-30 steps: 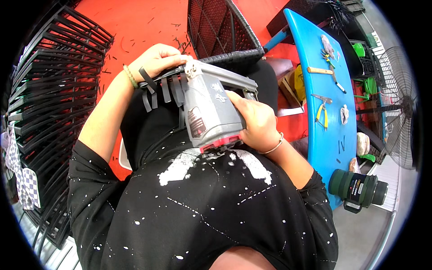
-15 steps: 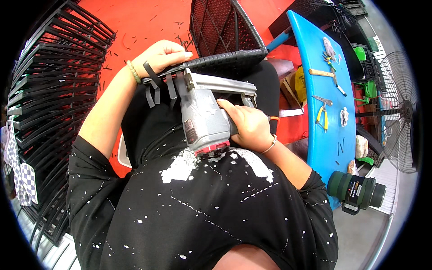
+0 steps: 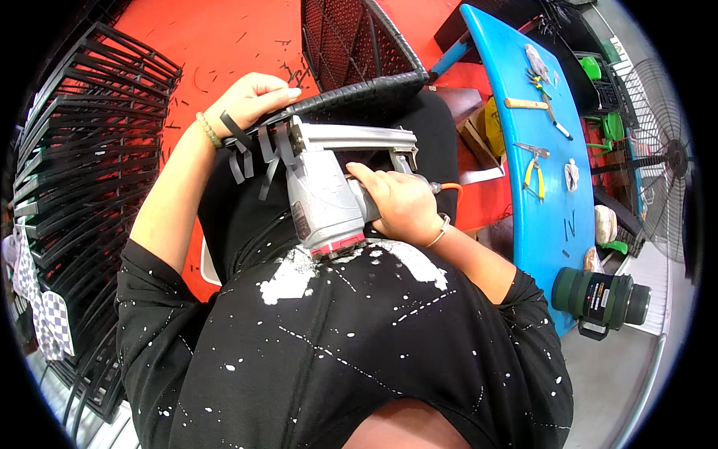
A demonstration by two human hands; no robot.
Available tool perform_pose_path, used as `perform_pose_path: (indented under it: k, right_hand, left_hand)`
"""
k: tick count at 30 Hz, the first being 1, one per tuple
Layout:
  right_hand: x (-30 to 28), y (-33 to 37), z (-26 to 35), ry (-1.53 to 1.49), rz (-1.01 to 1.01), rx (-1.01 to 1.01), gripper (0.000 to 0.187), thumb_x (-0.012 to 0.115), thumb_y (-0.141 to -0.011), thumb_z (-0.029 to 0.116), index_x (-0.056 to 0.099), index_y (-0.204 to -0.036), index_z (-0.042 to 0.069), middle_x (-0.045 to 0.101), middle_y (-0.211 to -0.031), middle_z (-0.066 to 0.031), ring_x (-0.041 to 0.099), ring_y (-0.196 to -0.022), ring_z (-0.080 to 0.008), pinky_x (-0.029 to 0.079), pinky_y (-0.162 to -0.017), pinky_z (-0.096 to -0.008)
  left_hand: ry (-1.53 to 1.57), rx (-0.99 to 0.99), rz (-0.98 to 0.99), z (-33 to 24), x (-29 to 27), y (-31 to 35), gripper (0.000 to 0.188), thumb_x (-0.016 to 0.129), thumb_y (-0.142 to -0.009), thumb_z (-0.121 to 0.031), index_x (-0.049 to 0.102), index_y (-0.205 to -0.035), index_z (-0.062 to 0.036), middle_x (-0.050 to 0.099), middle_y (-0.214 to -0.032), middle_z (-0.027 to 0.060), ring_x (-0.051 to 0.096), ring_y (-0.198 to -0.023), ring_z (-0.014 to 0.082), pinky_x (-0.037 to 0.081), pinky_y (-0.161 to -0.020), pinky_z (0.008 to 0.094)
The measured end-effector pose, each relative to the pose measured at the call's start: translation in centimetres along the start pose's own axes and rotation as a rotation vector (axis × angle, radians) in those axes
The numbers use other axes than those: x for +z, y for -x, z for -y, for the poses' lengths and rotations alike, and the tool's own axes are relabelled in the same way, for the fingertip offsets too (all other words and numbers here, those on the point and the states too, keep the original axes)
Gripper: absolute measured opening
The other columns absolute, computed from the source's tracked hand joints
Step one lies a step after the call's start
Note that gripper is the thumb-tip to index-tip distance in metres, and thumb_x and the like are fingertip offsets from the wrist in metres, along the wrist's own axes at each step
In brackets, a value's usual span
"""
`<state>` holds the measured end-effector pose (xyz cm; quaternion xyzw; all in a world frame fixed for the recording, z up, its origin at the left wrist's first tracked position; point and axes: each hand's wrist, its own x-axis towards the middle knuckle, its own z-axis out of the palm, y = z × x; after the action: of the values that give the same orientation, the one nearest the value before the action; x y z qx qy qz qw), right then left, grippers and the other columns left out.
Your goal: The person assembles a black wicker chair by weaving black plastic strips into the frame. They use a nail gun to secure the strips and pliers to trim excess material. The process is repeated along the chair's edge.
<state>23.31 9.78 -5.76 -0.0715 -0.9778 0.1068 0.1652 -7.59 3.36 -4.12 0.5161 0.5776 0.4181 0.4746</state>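
Note:
My right hand (image 3: 407,206) is wrapped around the handle of a grey air nail gun (image 3: 321,198) with a red-edged cap and a silver magazine. Its nose sits close against the edge of a black woven rattan panel (image 3: 351,93); whether it touches, I cannot tell. At the left end of that edge my left hand (image 3: 254,101) grips the rim, thumb stretched along the top and the other fingers partly hidden. Several loose black strips (image 3: 269,179) dangle from the rim between the left wrist and the nail gun. An orange hose (image 3: 452,187) leaves the gun's handle.
Stacked black slatted frames (image 3: 97,157) stand on the left. To the right, a blue table (image 3: 553,224) carries a hammer (image 3: 527,104), yellow-handled pliers (image 3: 535,170) and a green cylindrical device (image 3: 598,299) at its near end. A large fan (image 3: 673,157) stands beyond. Strip scraps litter the red floor (image 3: 217,45).
The whole view has shifted slightly. The panel and nail gun appear a little farther left, and the dangling strips hang differently. Both hands keep their grips.

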Motion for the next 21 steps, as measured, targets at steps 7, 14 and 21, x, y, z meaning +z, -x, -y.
perform_pose_path:
  k: [7,14,21]
  right_hand:
    - [0.1,-0.1,-0.5,-0.095,-0.055,0.021,0.065,0.071,-0.061,0.006,0.054,-0.123,0.006,0.061,-0.075,-0.0072,0.063,-0.068,-0.0252,0.050,-0.059,-0.0377]
    - [-3.4,0.9,-1.7,-0.175,-0.205,0.066,0.067,0.075,-0.062,0.009,0.056,-0.126,0.007,0.068,-0.090,-0.0109,0.067,-0.081,-0.0289,0.053,-0.069,-0.0362]
    - [-9.9,7.8,-8.1,-0.474,-0.628,0.746,0.043,0.072,-0.087,0.010,0.056,-0.126,-0.002,0.066,-0.087,-0.0068,0.063,-0.067,-0.0149,0.050,-0.062,-0.0300]
  left_hand:
    - [0.050,-0.004,-0.015,0.5,-0.5,-0.4,0.030,0.060,-0.099,-0.025,0.064,-0.075,-0.0074,0.053,-0.065,-0.0100,0.046,-0.060,0.0001,0.036,-0.055,0.0201]
    - [0.013,0.011,-0.029,1.4,-1.0,-0.6,0.034,0.062,-0.098,-0.028,0.063,-0.072,-0.0076,0.048,-0.064,-0.0116,0.038,-0.059,0.0005,0.031,-0.054,0.0211]
    - [-0.050,-0.014,-0.036,0.8,-0.8,-0.1,0.033,0.061,-0.098,-0.029,0.061,-0.072,-0.0078,0.048,-0.064,-0.0106,0.041,-0.060,0.0016,0.034,-0.055,0.0223]
